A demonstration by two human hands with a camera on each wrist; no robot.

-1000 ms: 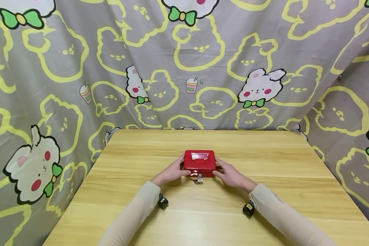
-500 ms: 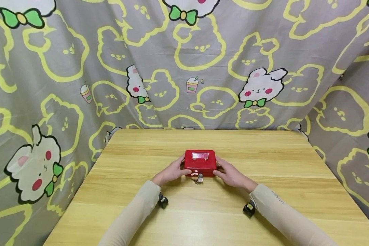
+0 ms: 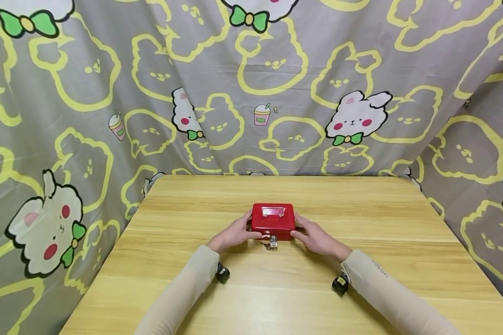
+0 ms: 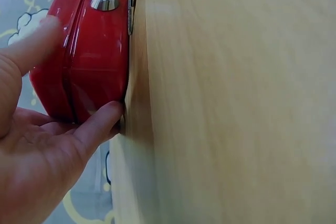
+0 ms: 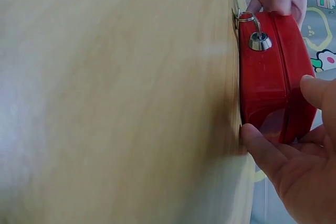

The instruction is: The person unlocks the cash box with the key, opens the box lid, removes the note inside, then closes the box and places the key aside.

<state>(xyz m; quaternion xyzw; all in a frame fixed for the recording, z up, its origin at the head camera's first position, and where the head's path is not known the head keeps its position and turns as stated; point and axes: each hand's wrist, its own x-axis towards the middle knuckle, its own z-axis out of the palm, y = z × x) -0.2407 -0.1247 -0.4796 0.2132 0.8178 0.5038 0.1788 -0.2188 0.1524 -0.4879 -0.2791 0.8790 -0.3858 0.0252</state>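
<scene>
A red box is rested on the counter, a little in from the far edge and about midway between the left and right edges, with its lid closed. On its front, turned toward the person, a silver lock is fitted; a key is held in it, and a key ring is hung from the key. The left end of the box is grasped by the left hand, the right end by the right hand. The forearms are covered by a left sleeve and a right sleeve, both pale. Behind the counter's far edge and along its sides, a grey curtain is hung, printed with yellow outlines and white rabbits.
</scene>
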